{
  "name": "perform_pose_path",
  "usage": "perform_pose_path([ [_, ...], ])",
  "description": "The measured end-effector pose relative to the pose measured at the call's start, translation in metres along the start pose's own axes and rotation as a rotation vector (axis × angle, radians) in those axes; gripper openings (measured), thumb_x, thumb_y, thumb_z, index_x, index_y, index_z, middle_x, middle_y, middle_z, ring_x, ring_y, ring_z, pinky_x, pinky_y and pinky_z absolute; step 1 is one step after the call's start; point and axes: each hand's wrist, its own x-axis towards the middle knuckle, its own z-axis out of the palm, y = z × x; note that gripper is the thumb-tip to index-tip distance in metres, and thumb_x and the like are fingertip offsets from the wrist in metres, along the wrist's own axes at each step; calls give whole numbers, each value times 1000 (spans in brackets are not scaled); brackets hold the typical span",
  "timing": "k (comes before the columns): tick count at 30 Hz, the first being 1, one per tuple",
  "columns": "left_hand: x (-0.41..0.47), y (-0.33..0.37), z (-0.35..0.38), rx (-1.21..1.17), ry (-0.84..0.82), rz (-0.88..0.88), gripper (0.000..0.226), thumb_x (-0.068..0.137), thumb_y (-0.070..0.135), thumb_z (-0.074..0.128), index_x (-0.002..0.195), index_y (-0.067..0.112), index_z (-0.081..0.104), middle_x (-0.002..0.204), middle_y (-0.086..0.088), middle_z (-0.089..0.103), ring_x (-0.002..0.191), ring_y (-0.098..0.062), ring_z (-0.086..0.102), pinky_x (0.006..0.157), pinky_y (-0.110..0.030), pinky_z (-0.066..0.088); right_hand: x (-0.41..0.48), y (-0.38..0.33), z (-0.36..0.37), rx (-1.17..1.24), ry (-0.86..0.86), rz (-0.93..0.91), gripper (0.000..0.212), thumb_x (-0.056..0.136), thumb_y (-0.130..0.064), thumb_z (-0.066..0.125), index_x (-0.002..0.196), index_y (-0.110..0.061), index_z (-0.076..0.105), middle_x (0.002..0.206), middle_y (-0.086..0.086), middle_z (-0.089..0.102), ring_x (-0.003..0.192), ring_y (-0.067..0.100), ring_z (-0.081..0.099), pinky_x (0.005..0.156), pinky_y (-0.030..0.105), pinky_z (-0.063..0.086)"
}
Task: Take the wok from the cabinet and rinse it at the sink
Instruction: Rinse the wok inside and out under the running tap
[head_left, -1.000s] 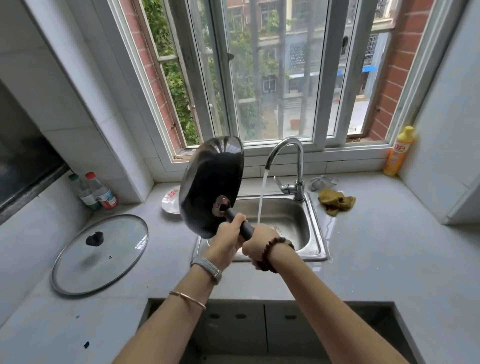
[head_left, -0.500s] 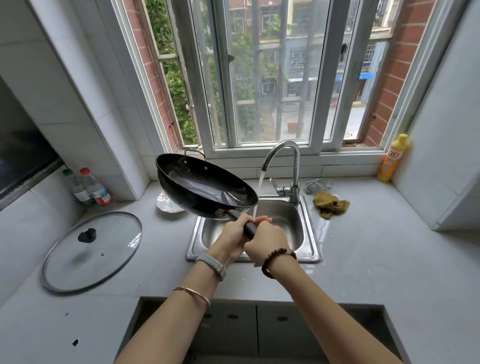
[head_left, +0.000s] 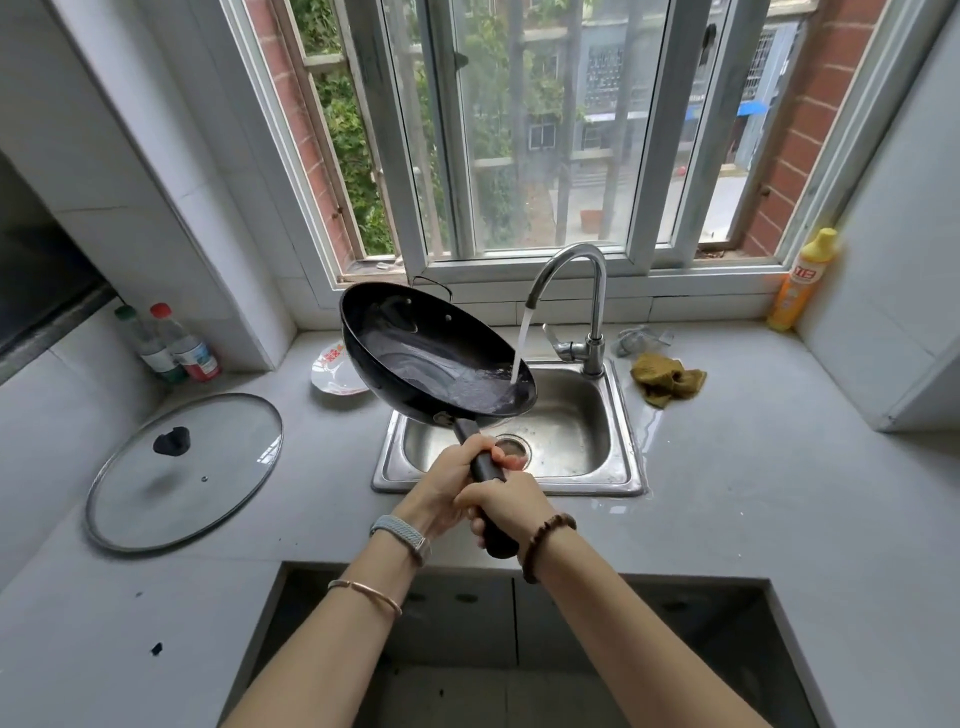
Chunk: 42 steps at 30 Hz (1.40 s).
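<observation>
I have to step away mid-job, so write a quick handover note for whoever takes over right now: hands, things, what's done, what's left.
Left hand: grips the handle near the pan.
Right hand: grips the same handle lower, toward its end.
Wok: held tilted above the sink; the stream from the faucet lands inside its right edge, water pooling there.
Done: wok out of the cabinet, rinse under way.
Left: probably swirl, tip the water into the sink, shut the faucet.

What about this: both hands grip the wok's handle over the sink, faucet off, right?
No: the faucet is running, water pouring into the wok, per the head view. The left hand and right hand do grip its handle over the sink.
</observation>
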Motion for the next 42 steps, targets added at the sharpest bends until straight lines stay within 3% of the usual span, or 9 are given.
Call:
perform_pose_path([
  [3, 5, -8, 3, -2, -16, -34, 34, 98, 19, 45, 65, 9, 48, 62, -4, 57, 67, -13, 66, 108, -34, 37, -2, 2, -7, 145, -109, 95, 14, 82, 7, 52, 84, -4, 44, 48, 4, 39, 27, 8, 40, 34, 15, 37],
  [6, 14, -19, 7, -18, -51, -58, 37, 98, 16, 44, 63, 9, 49, 61, -4, 56, 64, -13, 67, 113, -36, 34, 0, 7, -14, 119, -53, 127, 14, 83, 6, 46, 81, -7, 39, 51, 5, 36, 24, 8, 37, 33, 14, 34],
  [9, 20, -28, 9, 41, -37, -67, 32, 97, 17, 47, 67, 7, 51, 67, -6, 60, 81, -20, 68, 110, -37, 37, 4, 12, -24, 46, -4, 118, 16, 82, 6, 45, 87, -7, 38, 51, 6, 38, 25, 9, 37, 34, 14, 35],
  [11, 22, -30, 5, 151, 8, -48, 32, 95, 23, 52, 67, 8, 60, 78, -9, 66, 100, -30, 58, 96, -36, 42, 6, 14, -29, -58, 17, 73, 16, 80, 5, 48, 88, -7, 42, 52, 7, 41, 27, 10, 39, 35, 16, 37],
  [13, 20, -31, 2, 210, 39, -40, 38, 95, 26, 53, 63, 12, 68, 76, -8, 70, 99, -32, 54, 79, -35, 42, 6, 15, -32, -173, 26, 19, 24, 78, 6, 49, 99, -6, 46, 53, 8, 43, 29, 11, 40, 36, 17, 37],
  [19, 14, -33, 12, 267, 80, -70, 37, 99, 32, 47, 74, 9, 63, 61, -3, 63, 50, -12, 56, 42, -21, 40, 6, 16, -44, -249, 24, 19, 31, 77, 5, 51, 106, -6, 47, 53, 6, 45, 33, 11, 41, 37, 18, 38],
  [25, 16, -61, 22, 234, 53, -125, 41, 98, 26, 47, 66, 7, 64, 56, -4, 62, 53, -15, 55, 56, -28, 40, -2, 42, -55, -242, 105, 65, 36, 75, 1, 53, 110, -2, 47, 55, 9, 48, 30, 12, 42, 37, 20, 40],
  [29, 9, -76, 20, 184, 30, -147, 38, 99, 22, 47, 68, 4, 60, 54, -3, 62, 47, -11, 57, 50, -19, 47, -15, 50, -55, -298, 106, 72, 24, 78, 0, 52, 101, -6, 49, 57, 9, 48, 32, 12, 43, 36, 20, 42],
  [42, 2, -47, -1, 159, 73, -95, 39, 100, 20, 43, 68, 4, 58, 54, -3, 62, 47, -11, 58, 53, -21, 47, 2, 38, -26, -292, 69, 41, 20, 77, 3, 52, 95, -4, 48, 55, 9, 47, 30, 11, 41, 35, 18, 39],
])
